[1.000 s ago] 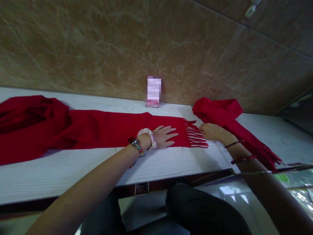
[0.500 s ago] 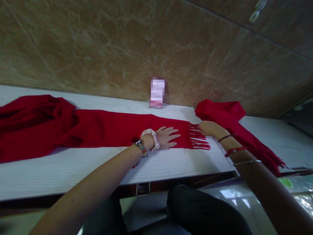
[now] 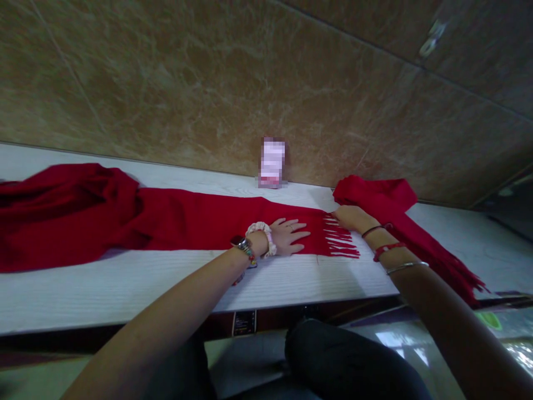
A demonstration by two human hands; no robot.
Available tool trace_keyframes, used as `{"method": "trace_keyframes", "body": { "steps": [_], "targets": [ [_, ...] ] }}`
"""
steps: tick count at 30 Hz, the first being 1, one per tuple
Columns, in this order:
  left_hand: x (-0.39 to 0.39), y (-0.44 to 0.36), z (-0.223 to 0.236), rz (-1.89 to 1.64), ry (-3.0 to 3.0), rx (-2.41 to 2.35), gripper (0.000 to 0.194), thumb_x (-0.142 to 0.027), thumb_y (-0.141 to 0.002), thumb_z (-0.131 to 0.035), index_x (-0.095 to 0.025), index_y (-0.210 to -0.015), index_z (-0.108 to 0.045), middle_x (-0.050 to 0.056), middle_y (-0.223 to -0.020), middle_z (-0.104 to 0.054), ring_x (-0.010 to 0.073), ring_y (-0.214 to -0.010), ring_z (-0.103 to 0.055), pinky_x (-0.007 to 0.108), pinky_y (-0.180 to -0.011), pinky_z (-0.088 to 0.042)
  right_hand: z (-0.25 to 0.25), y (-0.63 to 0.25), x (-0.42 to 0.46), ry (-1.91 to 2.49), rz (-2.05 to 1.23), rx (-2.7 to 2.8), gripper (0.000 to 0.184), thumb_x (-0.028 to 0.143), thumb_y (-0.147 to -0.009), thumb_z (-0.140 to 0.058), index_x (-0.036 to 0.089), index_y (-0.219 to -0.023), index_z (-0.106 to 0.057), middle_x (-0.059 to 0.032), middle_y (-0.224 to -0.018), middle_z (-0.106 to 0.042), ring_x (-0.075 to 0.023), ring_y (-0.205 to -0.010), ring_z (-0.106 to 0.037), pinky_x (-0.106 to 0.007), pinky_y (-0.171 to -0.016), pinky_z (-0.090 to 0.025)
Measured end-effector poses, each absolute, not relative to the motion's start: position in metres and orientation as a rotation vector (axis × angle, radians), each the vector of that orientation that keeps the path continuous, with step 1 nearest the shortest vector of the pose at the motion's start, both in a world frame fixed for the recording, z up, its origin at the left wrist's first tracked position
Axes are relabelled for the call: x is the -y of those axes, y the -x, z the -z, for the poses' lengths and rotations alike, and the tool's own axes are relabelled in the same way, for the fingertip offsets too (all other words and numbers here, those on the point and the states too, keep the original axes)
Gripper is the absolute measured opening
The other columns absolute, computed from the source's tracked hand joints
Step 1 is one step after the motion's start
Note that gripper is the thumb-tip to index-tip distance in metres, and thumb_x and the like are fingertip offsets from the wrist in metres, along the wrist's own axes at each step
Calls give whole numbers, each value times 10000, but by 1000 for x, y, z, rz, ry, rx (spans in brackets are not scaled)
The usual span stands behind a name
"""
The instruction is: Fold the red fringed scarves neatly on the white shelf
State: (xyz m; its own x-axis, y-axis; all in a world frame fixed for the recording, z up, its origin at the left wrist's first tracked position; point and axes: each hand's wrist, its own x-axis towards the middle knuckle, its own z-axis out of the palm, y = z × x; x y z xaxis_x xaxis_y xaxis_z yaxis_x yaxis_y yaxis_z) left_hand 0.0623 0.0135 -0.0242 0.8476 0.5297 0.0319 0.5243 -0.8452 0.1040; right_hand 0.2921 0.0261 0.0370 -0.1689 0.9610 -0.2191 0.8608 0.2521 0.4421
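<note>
A long red scarf (image 3: pixel 195 225) lies stretched across the white table (image 3: pixel 125 283), bunched at the left end and fringed at the right end. My left hand (image 3: pixel 289 236) lies flat on the scarf just left of the fringe (image 3: pixel 341 241), fingers spread. My right hand (image 3: pixel 350 218) rests at the far top corner of the fringe, fingers curled down on the tassels. Whether they pinch any tassel is not clear. A second red scarf (image 3: pixel 395 214) lies crumpled just beyond my right hand and trails off the table's right end.
A small blurred card (image 3: pixel 272 163) stands against the brown marbled wall (image 3: pixel 250 83) behind the table. The table's front edge runs above my dark-clothed knees (image 3: pixel 333 361). Glossy floor shows at the lower right.
My right hand has slid up along the fringe from its near side to its far corner. My left hand stays flat on the scarf.
</note>
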Motion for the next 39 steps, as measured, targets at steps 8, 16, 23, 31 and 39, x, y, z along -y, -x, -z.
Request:
{"method": "trace_keyframes", "body": {
  "steps": [8, 16, 23, 31, 39],
  "targets": [
    [-11, -63, 21, -85, -2937, -861, 468, -442, -892, -331, -268, -1326, -367, 39, -1422, -308, 228, -1315, -236, 454, -1040, -211, -47, -272, -35, -1613, -336, -2218, 327, 125, -855, -361, 149, -1088, -588, -118, -1151, -596, -176, -1059, -547, -242, -865, -412],
    [-15, -63, 28, -162, -2924, -831, 468, -439, -885, -350, -276, -1322, -371, 24, -1419, -316, 229, -1315, -236, 469, -1040, -210, -35, -302, -29, -1770, -353, -2012, 293, 71, -814, -385, 59, -919, -658, -220, -904, -660, -289, -886, -632, -365, -692, -492],
    [-14, -64, 27, -168, -2924, -844, 466, -435, -881, -371, -269, -1316, -383, 36, -1416, -322, 238, -1313, -242, 479, -1036, -217, -42, -281, -29, -1794, -395, -2181, 324, 117, -843, -369, 146, -1088, -578, -137, -1115, -603, -189, -1025, -566, -252, -818, -437],
    [-16, -63, 28, -145, -2924, -820, 474, -444, -890, -349, -270, -1331, -354, 23, -1423, -309, 230, -1322, -216, 489, -1040, -204, -25, -288, -30, -1921, -345, -2156, 283, 85, -808, -383, 93, -954, -626, -169, -931, -654, -235, -881, -619, -310, -724, -464],
    [-11, -67, 24, -241, -2962, -833, 464, -431, -884, -372, -217, -1293, -421, 65, -1386, -371, 250, -1285, -299, 469, -1028, -254, -20, -252, -21, -1985, -473, -2546, 397, 223, -887, -323, 63, -1221, -463, -165, -1238, -515, -204, -1162, -445, -310, -980, -330]
  ]
}}
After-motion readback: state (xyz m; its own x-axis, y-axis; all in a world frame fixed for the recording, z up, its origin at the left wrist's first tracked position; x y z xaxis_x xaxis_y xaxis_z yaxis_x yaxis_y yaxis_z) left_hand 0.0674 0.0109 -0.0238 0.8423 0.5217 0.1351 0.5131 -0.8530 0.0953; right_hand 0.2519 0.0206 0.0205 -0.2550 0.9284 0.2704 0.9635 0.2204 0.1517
